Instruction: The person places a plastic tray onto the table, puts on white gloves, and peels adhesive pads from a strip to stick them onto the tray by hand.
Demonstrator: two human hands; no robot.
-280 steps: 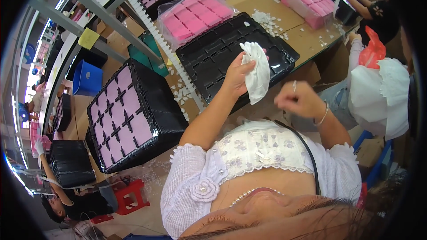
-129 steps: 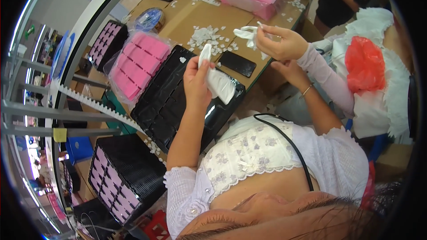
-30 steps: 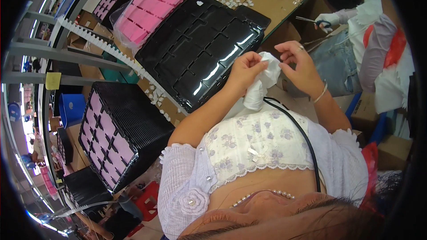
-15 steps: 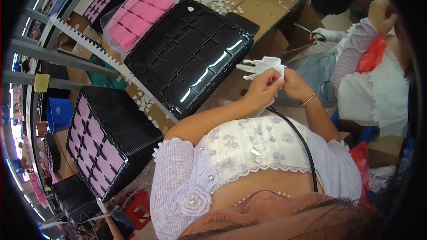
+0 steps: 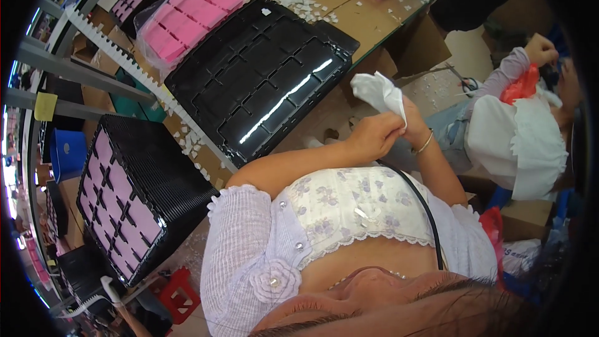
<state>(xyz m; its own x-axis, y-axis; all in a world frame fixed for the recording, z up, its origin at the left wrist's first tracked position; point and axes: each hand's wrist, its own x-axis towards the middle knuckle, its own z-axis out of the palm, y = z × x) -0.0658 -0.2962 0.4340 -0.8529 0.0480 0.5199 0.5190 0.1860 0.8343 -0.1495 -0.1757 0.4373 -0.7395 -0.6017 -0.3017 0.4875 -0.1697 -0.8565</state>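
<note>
A thin white glove [image 5: 379, 95] hangs bunched between my hands, in front of my chest. My left hand [image 5: 376, 136] is closed, pinching the glove's cuff near the base of the other hand. My right hand [image 5: 413, 118], with a bracelet at the wrist, meets the glove at its cuff. Its fingers are hidden in or behind the white fabric, so I cannot make out how they are bent. Left of my hands, a large glossy black plastic tray [image 5: 262, 81] with moulded slots lies on the bench.
Pink foam blocks [image 5: 190, 19] in clear film stand beyond the tray. A black ribbed box with a lilac slotted face [image 5: 121, 206] stands at left. White scraps [image 5: 302, 3] litter the cardboard-covered bench [image 5: 355, 22]. At right, a co-worker [image 5: 518, 143] sits near scissors [image 5: 468, 84].
The glove's fingers, spread apart before, are now bunched together. My right hand has shifted against the glove while my left keeps its pinch. The co-worker's hand no longer shows holding the scissors.
</note>
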